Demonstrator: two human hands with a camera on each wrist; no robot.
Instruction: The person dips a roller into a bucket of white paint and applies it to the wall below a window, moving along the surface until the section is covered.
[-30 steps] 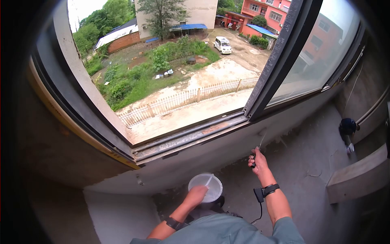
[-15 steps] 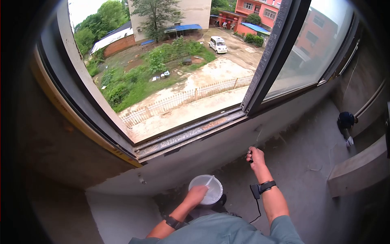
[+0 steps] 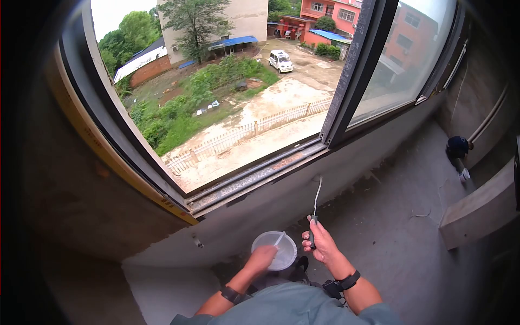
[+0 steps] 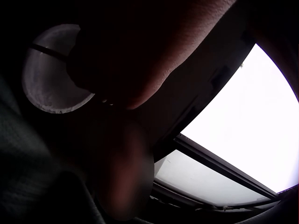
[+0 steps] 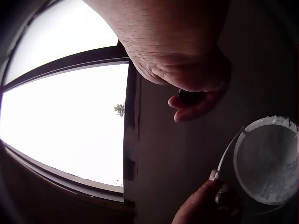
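Two hands work close under the window sill; your right hand has its fingers curled tight round the dark handle of a thin-bladed tool, whose long axis runs nearly upright, blade tip pointing at the grey wall just below the sill; open wall spreads to its right; your left hand grips the white tub by its near rim, just left of the tool, with a white stick leaning inside; the right wrist view shows the tub's white-smeared inside; the left wrist view is mostly dark palm, tub edge only.
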